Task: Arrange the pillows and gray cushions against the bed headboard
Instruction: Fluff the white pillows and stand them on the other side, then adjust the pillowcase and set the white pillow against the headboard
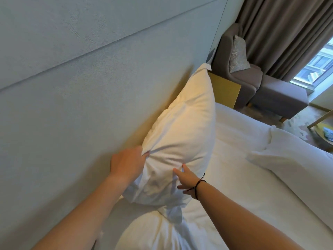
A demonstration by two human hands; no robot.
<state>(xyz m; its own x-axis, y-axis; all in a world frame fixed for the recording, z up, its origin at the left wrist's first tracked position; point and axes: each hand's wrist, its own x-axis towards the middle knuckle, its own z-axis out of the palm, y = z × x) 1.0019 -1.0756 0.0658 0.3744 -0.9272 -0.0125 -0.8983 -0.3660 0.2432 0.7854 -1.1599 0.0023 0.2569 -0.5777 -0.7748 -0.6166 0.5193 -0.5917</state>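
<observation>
The headboard (75, 91) fills the left side. The left hand (128, 164) pinches the near top corner of a white pillow (182, 134) standing on edge against it, while the right hand (187, 179) presses its face, fingers buried in the cloth. Let go early, the soft pillow likely slumps forward onto the bed (234, 159). Another pillow (292, 159) lies unplaced at right, and a gray cushion (237, 55) waits on the armchair (281, 94).

Soft daylight from the window (317, 69); wide-angle tilt.
</observation>
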